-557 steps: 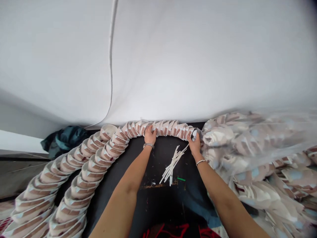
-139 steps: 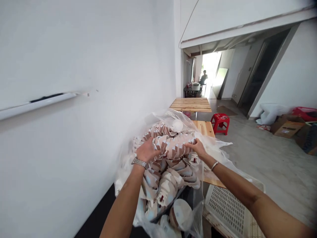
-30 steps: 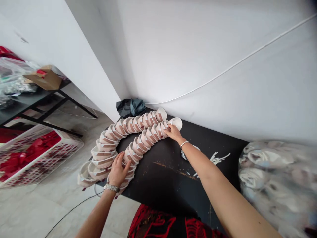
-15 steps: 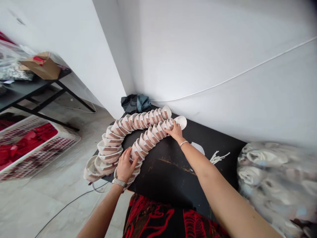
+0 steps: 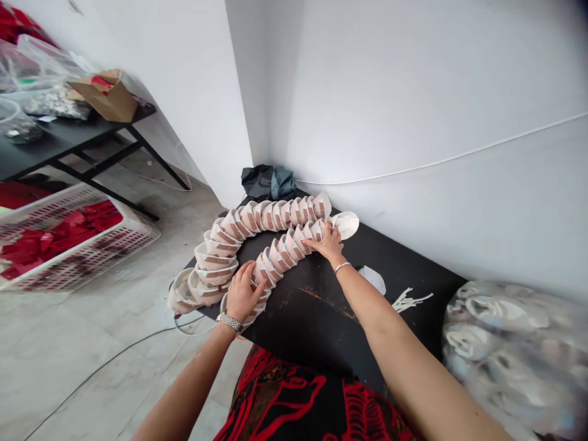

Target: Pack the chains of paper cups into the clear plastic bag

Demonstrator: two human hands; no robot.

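Two long rows of nested, cup-shaped fabric pieces, cream and pale pink with brown patches, curve across a black table (image 5: 316, 331). On the near row (image 5: 283, 252), my left hand (image 5: 244, 293) curves over the lower left part, thumb apart from the fingers. Toward that row's far right end, my right hand (image 5: 329, 244) grips it with thumb and fingers on opposite sides. An oval cream piece (image 5: 348, 225) caps this end, its opening facing up. Behind lies the far row (image 5: 250, 215), bending round at the left, untouched by either hand.
Dark crumpled fabric (image 5: 269, 182) lies at the table's back corner, by the wall. White strips (image 5: 410, 300) and a white flat piece (image 5: 373, 279) are right of my forearm. A clear bag of pale items (image 5: 514, 343) stands at right. A white basket (image 5: 138, 236) holds red items at left.
My view has turned slightly left, so the scene sits further right and the rows a little higher. Both hands stay at about the same places on the near row.
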